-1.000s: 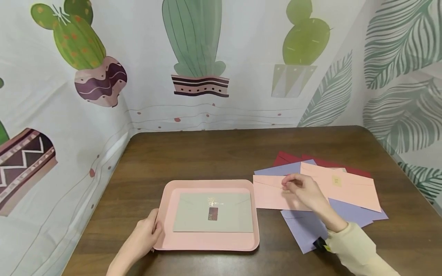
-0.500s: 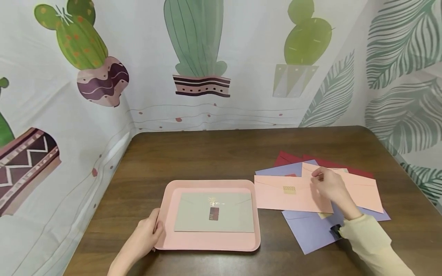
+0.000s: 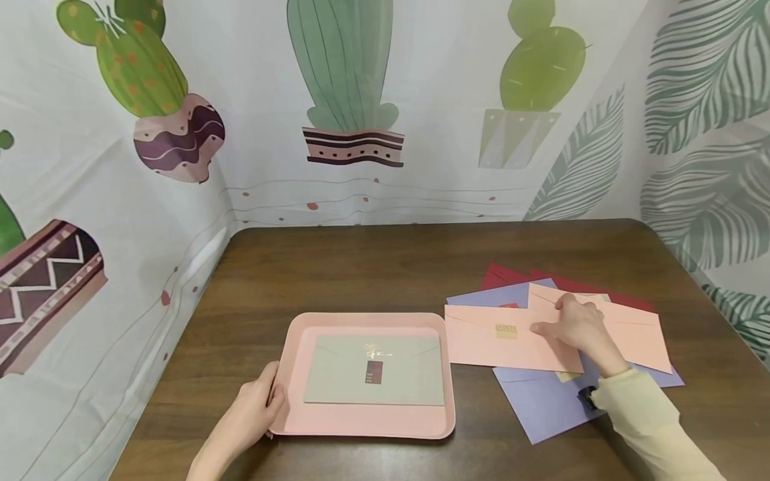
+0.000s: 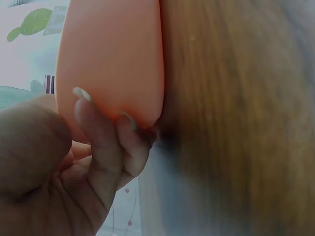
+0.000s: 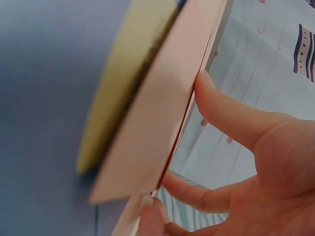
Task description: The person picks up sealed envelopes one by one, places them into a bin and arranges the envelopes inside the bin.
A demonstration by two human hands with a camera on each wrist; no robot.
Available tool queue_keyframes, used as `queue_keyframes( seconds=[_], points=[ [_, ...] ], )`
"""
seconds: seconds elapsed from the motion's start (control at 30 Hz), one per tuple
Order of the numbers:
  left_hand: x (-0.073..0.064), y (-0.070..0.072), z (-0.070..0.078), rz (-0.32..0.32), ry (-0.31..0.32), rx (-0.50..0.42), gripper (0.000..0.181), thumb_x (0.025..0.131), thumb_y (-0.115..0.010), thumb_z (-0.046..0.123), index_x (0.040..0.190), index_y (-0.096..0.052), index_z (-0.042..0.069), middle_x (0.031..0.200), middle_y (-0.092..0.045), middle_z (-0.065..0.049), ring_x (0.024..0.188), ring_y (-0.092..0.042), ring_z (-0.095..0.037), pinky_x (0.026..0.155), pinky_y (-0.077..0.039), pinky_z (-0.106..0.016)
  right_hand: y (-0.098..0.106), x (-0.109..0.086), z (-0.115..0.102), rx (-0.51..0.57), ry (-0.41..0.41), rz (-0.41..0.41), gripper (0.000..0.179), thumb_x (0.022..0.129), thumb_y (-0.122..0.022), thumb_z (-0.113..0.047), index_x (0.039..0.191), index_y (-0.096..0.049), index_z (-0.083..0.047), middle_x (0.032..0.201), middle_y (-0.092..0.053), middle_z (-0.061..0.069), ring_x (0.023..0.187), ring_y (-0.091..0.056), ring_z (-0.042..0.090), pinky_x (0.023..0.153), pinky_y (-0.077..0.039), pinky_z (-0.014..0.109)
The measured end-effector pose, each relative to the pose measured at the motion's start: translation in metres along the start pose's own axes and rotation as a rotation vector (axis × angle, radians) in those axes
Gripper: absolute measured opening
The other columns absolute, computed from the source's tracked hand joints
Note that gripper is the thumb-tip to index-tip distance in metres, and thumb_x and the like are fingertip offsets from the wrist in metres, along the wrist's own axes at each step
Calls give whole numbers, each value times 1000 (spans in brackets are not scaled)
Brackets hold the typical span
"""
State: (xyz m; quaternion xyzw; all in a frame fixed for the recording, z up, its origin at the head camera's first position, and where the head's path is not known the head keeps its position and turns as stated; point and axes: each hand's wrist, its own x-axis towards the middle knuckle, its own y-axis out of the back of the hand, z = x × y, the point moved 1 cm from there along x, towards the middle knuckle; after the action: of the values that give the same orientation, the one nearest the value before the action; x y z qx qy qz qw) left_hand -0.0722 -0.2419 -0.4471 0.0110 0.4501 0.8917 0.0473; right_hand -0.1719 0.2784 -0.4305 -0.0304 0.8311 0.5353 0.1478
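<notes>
My left hand (image 3: 248, 407) grips the left side of a pink tray (image 3: 361, 422); the left wrist view shows its fingers curled at the tray's outer wall (image 4: 115, 49). Inside the tray lies a grey-green envelope (image 3: 337, 384) with gold print and a dark label. On the right, my right hand (image 3: 580, 331) touches a pink envelope (image 3: 472, 341) with a gold patch, thumb and fingers spread over its right part. In the right wrist view the thumb (image 5: 231, 105) lies along that envelope's face, with the fingertips near its end.
Under and behind it lie a second pink envelope (image 3: 637, 337), purple envelopes (image 3: 535, 411) and red envelopes (image 3: 631, 300), overlapping. A yellow piece (image 5: 123, 69) shows beneath the pink one. Cloth with cactus prints (image 3: 433, 194) hangs behind the brown table (image 3: 337, 267).
My right hand has moved right from the gold patch to the pink envelope's right part, and its bunched fingers have spread apart. The left hand and the tray have stayed in place.
</notes>
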Motion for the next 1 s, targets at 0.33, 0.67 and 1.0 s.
queue_keyframes(
  seconds=[0.33, 0.67, 1.0],
  points=[
    [1, 2, 1, 20, -15, 39, 27, 90, -52, -2, 115, -54, 8, 77, -60, -5, 62, -53, -12, 50, -41, -24, 5, 5, -1, -13, -63, -46, 61, 73, -80, -42, 91, -50, 8, 73, -41, 10, 71, -44, 25, 59, -35, 31],
    [1, 0, 1, -7, 28, 1, 28, 92, -50, -1, 118, -53, 9, 80, -63, -9, 54, -52, -8, 44, -41, -24, 8, 5, 7, 29, -59, -91, 55, 76, -77, -44, 83, -48, 3, 69, -34, 5, 66, -40, 21, 56, -33, 28],
    [1, 1, 2, -22, 32, 2, 28, 92, -50, -1, 119, -52, 8, 74, -59, -6, 52, -50, -7, 45, -41, -24, 18, 1, 30, 384, -21, -177, 61, 97, -50, -20, 130, -24, 23, 122, -36, 36, 100, -48, 37, 82, -52, 42]
  ],
)
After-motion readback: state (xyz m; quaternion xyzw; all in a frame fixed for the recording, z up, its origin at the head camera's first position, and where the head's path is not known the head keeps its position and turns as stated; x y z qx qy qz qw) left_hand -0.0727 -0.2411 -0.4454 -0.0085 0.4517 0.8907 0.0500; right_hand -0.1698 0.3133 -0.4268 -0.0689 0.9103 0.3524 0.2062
